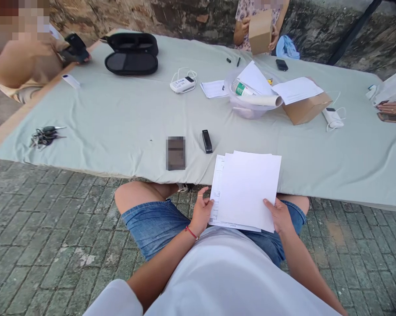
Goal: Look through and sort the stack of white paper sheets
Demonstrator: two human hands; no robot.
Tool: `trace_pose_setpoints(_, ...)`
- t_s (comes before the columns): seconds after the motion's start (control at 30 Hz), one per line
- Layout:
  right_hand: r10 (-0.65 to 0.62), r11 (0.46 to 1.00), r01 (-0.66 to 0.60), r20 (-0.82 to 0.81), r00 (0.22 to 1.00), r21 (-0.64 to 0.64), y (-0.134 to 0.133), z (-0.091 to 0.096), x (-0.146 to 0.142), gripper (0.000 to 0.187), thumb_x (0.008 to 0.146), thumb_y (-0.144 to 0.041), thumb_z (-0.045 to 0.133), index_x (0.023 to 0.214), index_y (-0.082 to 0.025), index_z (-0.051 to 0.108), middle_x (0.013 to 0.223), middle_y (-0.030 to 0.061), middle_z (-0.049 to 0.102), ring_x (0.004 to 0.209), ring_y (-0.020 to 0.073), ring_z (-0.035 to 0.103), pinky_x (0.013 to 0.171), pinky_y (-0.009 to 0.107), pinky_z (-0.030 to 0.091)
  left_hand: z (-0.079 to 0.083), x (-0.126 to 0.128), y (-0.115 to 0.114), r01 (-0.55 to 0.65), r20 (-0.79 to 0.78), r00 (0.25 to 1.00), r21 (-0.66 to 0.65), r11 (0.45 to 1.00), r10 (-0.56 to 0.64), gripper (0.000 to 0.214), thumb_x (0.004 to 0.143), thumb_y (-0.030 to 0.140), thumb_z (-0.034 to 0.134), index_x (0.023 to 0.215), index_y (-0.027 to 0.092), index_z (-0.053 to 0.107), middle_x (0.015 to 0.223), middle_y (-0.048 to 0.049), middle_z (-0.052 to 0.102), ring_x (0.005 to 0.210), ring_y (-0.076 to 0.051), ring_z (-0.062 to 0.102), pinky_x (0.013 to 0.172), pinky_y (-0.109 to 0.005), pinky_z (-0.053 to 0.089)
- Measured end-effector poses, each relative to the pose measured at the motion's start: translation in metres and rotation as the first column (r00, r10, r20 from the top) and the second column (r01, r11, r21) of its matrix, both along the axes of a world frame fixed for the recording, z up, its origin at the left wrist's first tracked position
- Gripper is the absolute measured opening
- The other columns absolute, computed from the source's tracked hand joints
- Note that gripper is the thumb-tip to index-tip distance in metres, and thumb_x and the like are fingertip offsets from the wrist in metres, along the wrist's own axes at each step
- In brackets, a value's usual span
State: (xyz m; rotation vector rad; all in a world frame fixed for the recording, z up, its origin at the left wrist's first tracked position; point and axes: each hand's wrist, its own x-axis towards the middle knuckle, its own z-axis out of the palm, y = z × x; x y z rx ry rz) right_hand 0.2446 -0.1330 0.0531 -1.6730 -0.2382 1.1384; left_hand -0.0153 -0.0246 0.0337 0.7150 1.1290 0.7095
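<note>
A loose stack of paper sheets [248, 188] is held over my lap, its far end reaching over the near edge of the table. The top sheet is blank; printed text shows on a sheet sticking out at the left. My left hand [201, 211] grips the left edge with the thumb on top and the index finger raised. My right hand [278, 215] pinches the right edge, thumb on the top sheet. Just beyond the papers lie a black stapler-like device [206, 141] and a blurred-out dark square item [176, 153].
On the cloth-covered table [119, 123] are keys [46, 136], an open black case [132, 57], white corded devices [183, 84], a clear plastic bowl [247, 109] with a bottle and papers, and a cardboard box [306, 107]. Other people sit at the left, far side and right.
</note>
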Motion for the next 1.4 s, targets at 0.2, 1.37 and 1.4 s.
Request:
trace_pose_setpoints(0.2,-0.019,1.000,0.018,-0.095,0.995,-0.010,0.006,-0.002,-0.002,0.049,0.066,-0.040,0.084,0.109,-0.022,0.069,0.101,0.0048,0.076,0.084,0.0246,0.073,0.075,0.036,0.060,-0.003,-0.006,0.003,-0.021,-0.065,0.998,0.033,0.999,0.023,0.024,0.070,0.033,0.071,0.084,0.017,0.061,0.064,0.0035,0.060,0.055,-0.009,0.049,0.053,-0.021,0.036)
trace_pose_setpoints(1.37,0.022,1.000,-0.022,0.026,0.999,0.002,-0.003,-0.009,0.014,0.046,0.069,-0.041,0.080,0.110,-0.024,0.070,0.109,0.0035,0.074,0.096,0.0262,0.071,0.088,0.040,0.057,0.003,-0.003,0.012,0.114,-0.121,0.988,0.105,0.988,-0.101,0.036,0.073,0.029,0.067,0.107,0.020,0.059,0.067,0.0030,0.062,0.055,-0.013,0.054,0.054,-0.023,0.039)
trace_pose_setpoints(1.4,0.021,1.000,-0.021,0.004,1.000,0.005,-0.001,-0.006,0.013,0.045,0.068,-0.040,0.081,0.109,-0.024,0.070,0.109,0.0036,0.074,0.094,0.0262,0.071,0.086,0.039,0.058,0.002,-0.003,0.012,0.124,-0.151,0.982,0.094,0.988,-0.109,0.028,0.073,0.029,0.066,0.098,0.018,0.063,0.063,0.0029,0.060,0.053,-0.012,0.051,0.052,-0.022,0.037)
